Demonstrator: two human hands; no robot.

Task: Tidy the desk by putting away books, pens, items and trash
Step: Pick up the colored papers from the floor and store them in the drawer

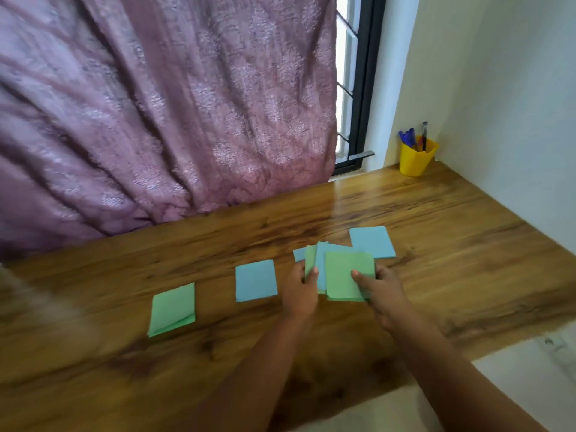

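**Head view: folded papers gathered in both hands over a wooden desk**

Head view is taken from above a wooden desk [436, 232], with both bare forearms reaching in from the near right. A loose stack of green and blue folded papers [346, 275] is gripped between the two hands, fanned unevenly and held low over the desk near its centre. The left hand [299, 294] is closed on the stack's left edge, thumb pressed on a green sheet. The right hand [383, 291] is closed on the stack's near right side, its thumb laid across the top green sheet.

Three folded papers are left lying on the desk. A blue paper [372, 242] lies just beyond the stack on its far right; whether the two touch cannot be told. Another blue paper [256, 280] lies just left of the left hand. A green paper [173, 308], its lower fold slightly parted, lies further left and nearer.

A yellow cup [416, 160] is seen in the far right corner against the wall, with blue pens [407, 138] standing in it alongside a dark one. A mauve patterned curtain [156, 104] hangs behind the desk on the left, and a black window frame [363, 88] is seen beside it.
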